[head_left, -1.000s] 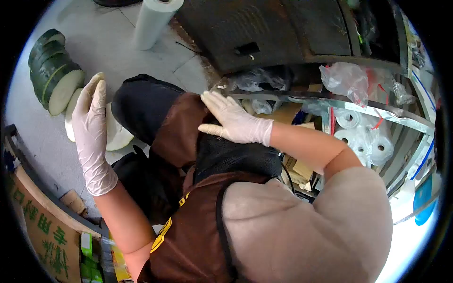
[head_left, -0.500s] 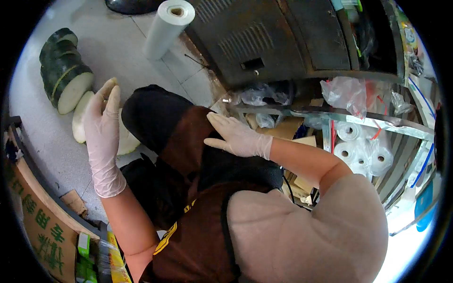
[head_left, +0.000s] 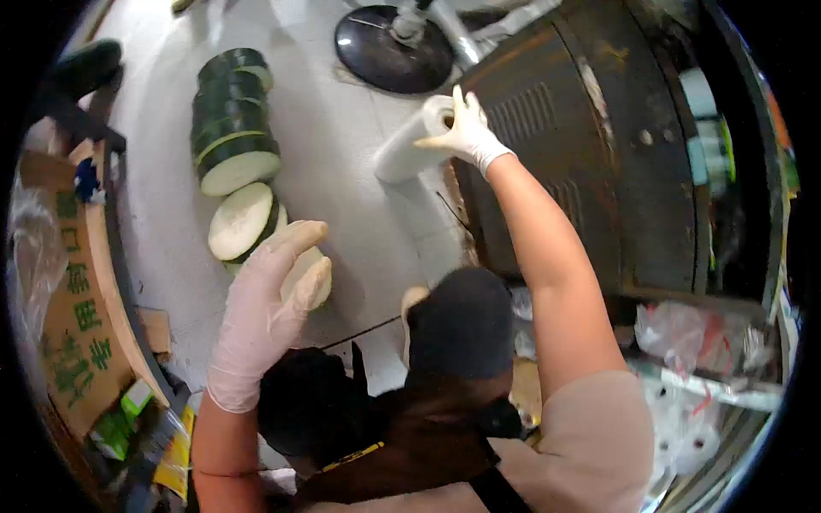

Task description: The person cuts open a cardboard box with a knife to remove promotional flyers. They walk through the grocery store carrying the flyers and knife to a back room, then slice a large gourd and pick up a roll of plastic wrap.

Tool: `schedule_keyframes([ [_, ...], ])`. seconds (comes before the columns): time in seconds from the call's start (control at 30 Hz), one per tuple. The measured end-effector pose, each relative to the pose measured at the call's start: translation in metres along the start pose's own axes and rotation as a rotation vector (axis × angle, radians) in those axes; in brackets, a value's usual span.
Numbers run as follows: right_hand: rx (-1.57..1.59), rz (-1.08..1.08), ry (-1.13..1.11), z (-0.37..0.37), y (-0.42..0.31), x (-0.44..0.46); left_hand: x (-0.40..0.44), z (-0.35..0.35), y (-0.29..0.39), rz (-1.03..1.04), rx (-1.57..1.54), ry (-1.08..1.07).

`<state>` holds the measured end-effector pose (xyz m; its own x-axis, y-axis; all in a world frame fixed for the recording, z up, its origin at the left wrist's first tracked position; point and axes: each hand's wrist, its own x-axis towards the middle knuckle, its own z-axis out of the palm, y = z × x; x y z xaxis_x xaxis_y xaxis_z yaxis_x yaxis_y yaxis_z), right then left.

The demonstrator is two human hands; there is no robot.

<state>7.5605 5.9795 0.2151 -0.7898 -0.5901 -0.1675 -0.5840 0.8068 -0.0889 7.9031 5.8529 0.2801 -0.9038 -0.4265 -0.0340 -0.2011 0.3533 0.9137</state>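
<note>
My right hand, in a pale glove, reaches to the top of a white roll of plastic film that stands on the floor. Its thumb lies against the roll's near side and its fingers curl at the far rim. My left hand, also gloved, is raised with curved fingers apart from the thumb and nothing held. Behind it are cut slices of winter melon, partly hidden by the hand. Farther up, thick dark-green winter melon pieces lie in a row on the grey tiled floor.
A dark rusty metal cabinet stands at the right. Beyond the roll is a round black base with a metal post. A cardboard box sits at the left. Plastic bags and more rolls fill the lower right.
My right hand has left my dark-clad knee and reached forward to the plastic roll. My left hand stays raised by the melon slices. The view has shifted left and forward.
</note>
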Motion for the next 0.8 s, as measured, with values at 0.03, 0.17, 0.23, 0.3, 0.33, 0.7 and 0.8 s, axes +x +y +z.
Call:
schedule_keyframes([
  [0.03, 0.034, 0.038, -0.07, 0.005, -0.006, 0.008, -0.001, 0.0, -0.01, 0.006, 0.067, 0.026],
  [0.17, 0.078, -0.279, -0.106, -0.015, -0.035, -0.024, 0.002, 0.018, -0.056, -0.075, 0.187, -0.038],
  [0.23, 0.038, -0.474, 0.079, 0.009, -0.025, -0.041, 0.015, 0.038, -0.073, -0.061, 0.238, -0.101],
  [0.3, 0.063, -0.564, 0.073, 0.007, -0.03, -0.052, 0.029, 0.065, -0.092, -0.035, 0.247, -0.102],
  [0.33, 0.091, -0.613, 0.051, 0.005, -0.031, -0.053, 0.039, 0.079, -0.101, -0.006, 0.249, -0.074],
  [0.7, 0.175, -0.912, -0.154, 0.02, -0.064, -0.055, 0.116, 0.1, -0.112, 0.184, -0.085, -0.066],
  [0.8, 0.108, -0.93, -0.096, 0.024, -0.066, -0.05, 0.094, 0.089, -0.105, -0.067, 0.167, -0.077],
])
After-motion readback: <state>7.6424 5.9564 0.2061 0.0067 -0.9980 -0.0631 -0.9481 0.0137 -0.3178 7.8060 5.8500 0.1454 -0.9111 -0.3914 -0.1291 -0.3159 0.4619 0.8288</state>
